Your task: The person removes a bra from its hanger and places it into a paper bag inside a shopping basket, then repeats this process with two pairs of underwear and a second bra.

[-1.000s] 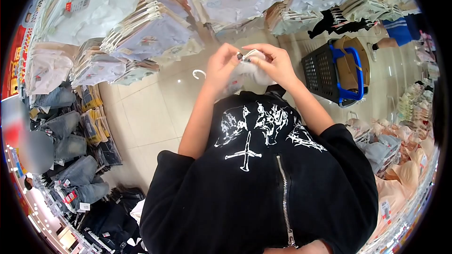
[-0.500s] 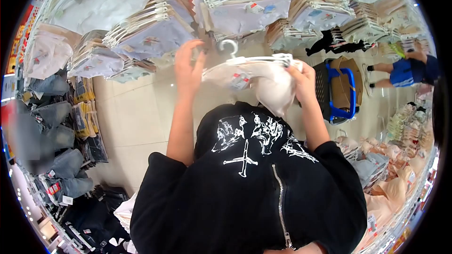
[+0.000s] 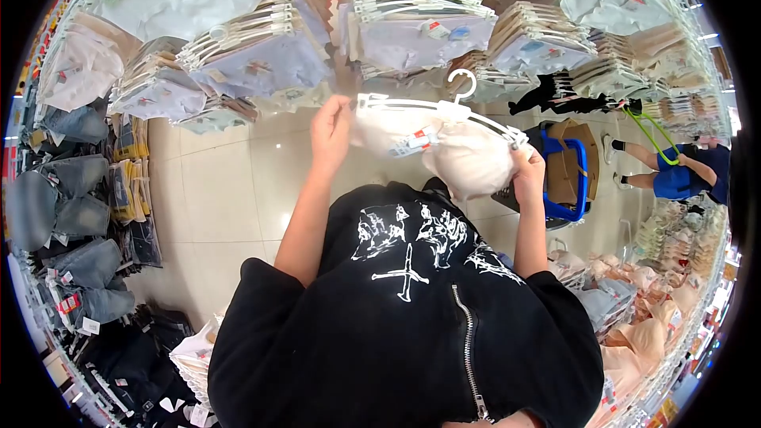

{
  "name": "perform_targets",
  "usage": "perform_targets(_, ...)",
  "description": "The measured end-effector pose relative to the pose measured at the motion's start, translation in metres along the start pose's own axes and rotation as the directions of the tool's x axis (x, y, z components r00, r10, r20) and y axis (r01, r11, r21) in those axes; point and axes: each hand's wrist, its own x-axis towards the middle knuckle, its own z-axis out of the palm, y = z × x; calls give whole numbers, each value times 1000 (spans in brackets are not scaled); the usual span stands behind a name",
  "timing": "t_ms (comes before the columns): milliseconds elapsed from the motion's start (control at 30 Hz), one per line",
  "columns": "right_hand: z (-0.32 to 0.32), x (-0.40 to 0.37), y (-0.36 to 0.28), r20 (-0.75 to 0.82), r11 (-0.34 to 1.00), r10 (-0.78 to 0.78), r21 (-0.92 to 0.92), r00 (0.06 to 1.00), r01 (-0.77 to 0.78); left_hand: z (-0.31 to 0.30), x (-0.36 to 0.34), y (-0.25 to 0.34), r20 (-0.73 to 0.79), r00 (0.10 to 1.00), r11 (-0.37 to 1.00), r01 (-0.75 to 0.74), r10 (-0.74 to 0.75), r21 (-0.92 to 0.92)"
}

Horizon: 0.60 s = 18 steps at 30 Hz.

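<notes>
A pale cream bra (image 3: 472, 165) hangs from a white plastic hanger (image 3: 453, 109) in front of my chest, with the hook up and a red-and-white tag on the fabric. My left hand (image 3: 329, 136) is closed at the bra's left end, close to the hanger's clip; the fingertips are partly blurred. At the other end, my right hand (image 3: 529, 176) pinches the bra's edge just below the right clip. The hanger slopes slightly down to the right.
Racks of light underwear on hangers (image 3: 420, 40) run along the top. Folded jeans (image 3: 79, 174) line the left, and peach bras (image 3: 642, 341) fill the lower right. A blue-framed cart with a cardboard box (image 3: 564, 160) stands right; beyond it a person (image 3: 697, 170) holds a green pole.
My left hand has come from an open, raised position to the bra's left end. The hanger has shifted right and now tilts down to the right. The person at right has raised the green pole.
</notes>
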Motion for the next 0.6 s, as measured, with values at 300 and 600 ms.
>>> perform_targets(300,78,-12,-15,245,516,-594,-615,766,597,42,21,72,374,784,754,-602,496,262)
perform_targets(600,152,-3,-30,505,851,-361,-166,784,498,35,28,82,401,802,776,-567,442,278)
